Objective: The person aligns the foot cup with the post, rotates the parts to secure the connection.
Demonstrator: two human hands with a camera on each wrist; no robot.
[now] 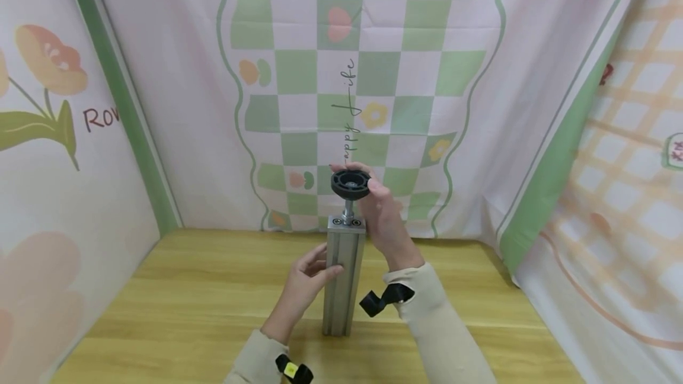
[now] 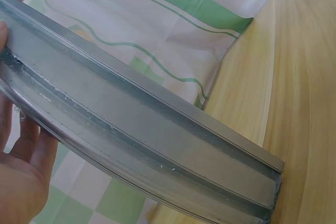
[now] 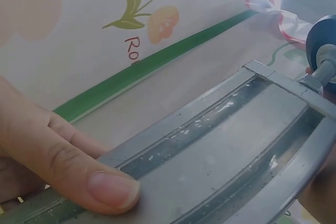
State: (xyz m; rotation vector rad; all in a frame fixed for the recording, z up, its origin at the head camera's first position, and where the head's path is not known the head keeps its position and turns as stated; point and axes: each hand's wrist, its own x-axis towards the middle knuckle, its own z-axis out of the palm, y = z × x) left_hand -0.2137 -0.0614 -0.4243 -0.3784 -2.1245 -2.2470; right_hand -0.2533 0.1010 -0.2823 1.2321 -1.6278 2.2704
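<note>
A silver aluminium profile (image 1: 343, 283) stands upright on the table. A plate (image 1: 345, 224) with two screws caps its top, and from it rises a threaded stud (image 1: 348, 211) with a nut, bearing a round black levelling foot (image 1: 350, 194). My left hand (image 1: 305, 284) grips the profile at mid-height, thumb across the front face and fingers round the side, as the right wrist view also shows with the thumb (image 3: 107, 190). Up top, my right hand (image 1: 386, 224) holds the levelling foot by its rim, thumb on the right, other fingers partly hidden behind it.
The profile's lower end meets the wooden table (image 1: 213, 289). Behind the table hangs a green-and-white checked curtain (image 1: 293, 70), with printed fabric (image 1: 629, 194) to the right and more on the left. A strap with a black mount (image 1: 386, 300) is on the right wrist.
</note>
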